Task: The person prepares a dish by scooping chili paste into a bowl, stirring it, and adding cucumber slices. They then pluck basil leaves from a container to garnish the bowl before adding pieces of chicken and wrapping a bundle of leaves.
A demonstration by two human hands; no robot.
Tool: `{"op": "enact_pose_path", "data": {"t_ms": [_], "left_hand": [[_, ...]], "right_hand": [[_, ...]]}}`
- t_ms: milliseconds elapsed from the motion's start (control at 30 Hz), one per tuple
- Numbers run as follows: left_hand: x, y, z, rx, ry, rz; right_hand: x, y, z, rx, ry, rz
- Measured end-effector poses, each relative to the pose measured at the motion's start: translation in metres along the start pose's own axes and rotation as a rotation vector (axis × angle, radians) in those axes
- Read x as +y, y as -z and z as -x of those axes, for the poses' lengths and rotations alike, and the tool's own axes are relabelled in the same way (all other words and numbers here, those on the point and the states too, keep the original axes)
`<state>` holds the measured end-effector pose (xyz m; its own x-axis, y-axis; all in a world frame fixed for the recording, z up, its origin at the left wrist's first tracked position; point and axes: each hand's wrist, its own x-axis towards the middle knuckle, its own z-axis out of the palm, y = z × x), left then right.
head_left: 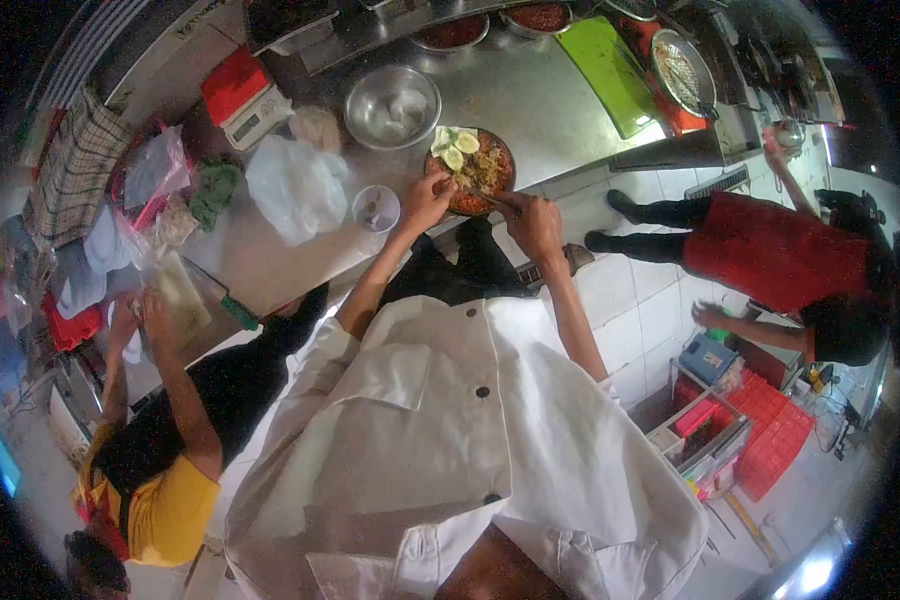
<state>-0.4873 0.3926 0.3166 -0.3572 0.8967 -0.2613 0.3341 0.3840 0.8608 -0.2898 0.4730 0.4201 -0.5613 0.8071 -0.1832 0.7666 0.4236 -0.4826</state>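
Note:
A round dish point(502, 146) of red sauce and crumbly brown food sits at the front edge of the steel counter. Several pale slices with yellowish-green middles point(453, 146) lie at its far left side. My left hand point(428, 202) is at the dish's left rim with its fingertips pinched together; whether anything is between them is hidden. From the right, my right hand point(535, 226) reaches the near rim with closed fingers, around what looks like a thin utensil point(491, 198) pointing into the food. A small white cup point(376, 209) stands left of my left hand.
Behind the dish are a metal bowl point(392, 106) and a green cutting board point(610, 78). Plastic bags point(295, 188) and a red-topped scale point(255, 115) are left. A co-worker in yellow point(175, 515) works at left; another in red point(775, 250) stands right.

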Motion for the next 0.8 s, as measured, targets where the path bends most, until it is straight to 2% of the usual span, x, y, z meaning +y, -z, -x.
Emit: {"op": "enact_pose_path", "data": {"t_ms": [67, 133, 233, 333, 467, 533, 667, 733, 800], "left_hand": [[0.007, 0.002, 0.000, 0.014, 0.019, -0.010], [0.009, -0.003, 0.006, 0.162, -0.060, -0.006], [0.005, -0.006, 0.007, 0.241, -0.095, -0.063], [0.002, 0.002, 0.005, 0.275, -0.055, -0.031], [-0.001, 0.008, 0.000, 0.238, 0.013, -0.043], [0.006, 0.011, 0.002, 0.190, -0.034, -0.111], [0.007, 0.010, 0.003, 0.180, -0.118, -0.174], [0.000, 0.004, 0.002, 0.311, -0.236, -0.238], [-0.006, 0.001, -0.001, 0.267, -0.228, -0.181]], "right_hand": [[0.001, -0.003, -0.003, -0.019, -0.038, 0.006], [0.004, -0.009, 0.003, 0.085, -0.013, -0.070], [0.005, -0.007, 0.003, 0.048, -0.047, 0.009], [0.013, -0.011, 0.005, 0.115, -0.095, 0.016], [0.023, -0.008, 0.004, 0.067, -0.114, -0.052], [0.030, -0.012, 0.002, 0.009, 0.061, 0.012], [0.012, 0.014, 0.006, 0.003, 0.014, 0.001], [0.002, 0.032, 0.010, -0.050, -0.053, 0.132], [0.005, 0.033, 0.008, -0.041, -0.016, 0.107]]}}
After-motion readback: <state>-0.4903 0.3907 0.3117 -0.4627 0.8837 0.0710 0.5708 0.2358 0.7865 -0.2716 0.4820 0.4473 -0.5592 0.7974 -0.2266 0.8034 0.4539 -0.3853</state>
